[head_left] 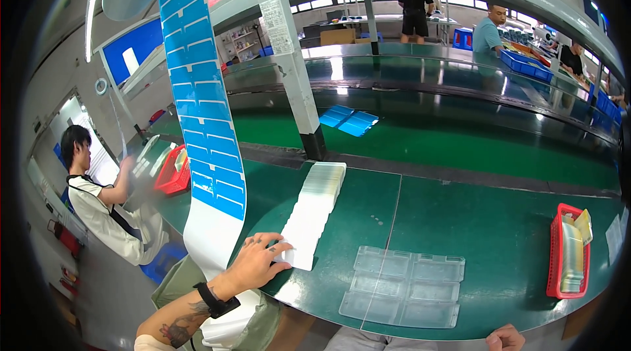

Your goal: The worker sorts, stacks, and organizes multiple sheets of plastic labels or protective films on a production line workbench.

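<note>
Two of your hands showed: your left hand (pixel 257 260) lay flat, fingers spread, on the near end of a fanned row of white cards (pixel 314 210) on the green bench (pixel 499 233). Your right hand (pixel 505 338) sat curled at the bench's front edge; I could not tell its grip.

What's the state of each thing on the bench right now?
left hand: flat, open, touching the row's near end
right hand: at the bench edge, mostly cut off, grip unclear
white card row: fanned, overlapping, lying flat
clear tray: lying flat, pockets look empty
blue label strip: hanging from roll
red basket: filled
</note>
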`<action>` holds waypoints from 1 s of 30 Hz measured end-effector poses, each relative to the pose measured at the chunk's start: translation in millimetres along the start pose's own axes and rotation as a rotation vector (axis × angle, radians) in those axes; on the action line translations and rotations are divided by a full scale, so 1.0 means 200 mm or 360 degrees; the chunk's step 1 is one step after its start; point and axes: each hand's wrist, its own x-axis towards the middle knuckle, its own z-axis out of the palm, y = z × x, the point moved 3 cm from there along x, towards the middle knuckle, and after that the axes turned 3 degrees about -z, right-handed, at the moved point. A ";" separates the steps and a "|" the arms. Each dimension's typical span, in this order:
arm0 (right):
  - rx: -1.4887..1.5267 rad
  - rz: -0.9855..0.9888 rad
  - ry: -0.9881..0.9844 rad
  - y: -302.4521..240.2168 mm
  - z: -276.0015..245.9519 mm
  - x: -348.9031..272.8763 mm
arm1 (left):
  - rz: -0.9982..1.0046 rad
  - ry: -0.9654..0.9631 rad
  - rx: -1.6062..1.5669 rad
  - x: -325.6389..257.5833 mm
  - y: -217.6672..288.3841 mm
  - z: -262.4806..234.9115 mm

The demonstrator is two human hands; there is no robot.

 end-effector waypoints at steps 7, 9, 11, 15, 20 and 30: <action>-0.0018 0.0056 0.0025 0.02 -0.01 -0.01 | -0.0027 0.0124 0.0056 0.07 0.00 -0.01; -0.0014 0.0055 0.0032 0.01 -0.01 -0.01 | -0.0010 0.0123 0.0059 0.06 0.00 -0.01; -0.0009 0.0060 0.0037 0.01 0.00 -0.01 | 0.0005 0.0115 0.0064 0.04 0.00 0.00; 0.0063 0.0042 0.0031 -0.01 0.01 0.00 | 0.0069 0.0012 -0.0013 -0.01 0.01 0.00; 0.0087 -0.0010 0.0015 0.02 0.00 -0.01 | 0.0086 0.0002 0.0030 -0.04 0.01 -0.02; 0.0073 0.0022 0.0032 0.02 -0.01 -0.02 | 0.0149 -0.0058 0.0260 -0.05 0.03 -0.02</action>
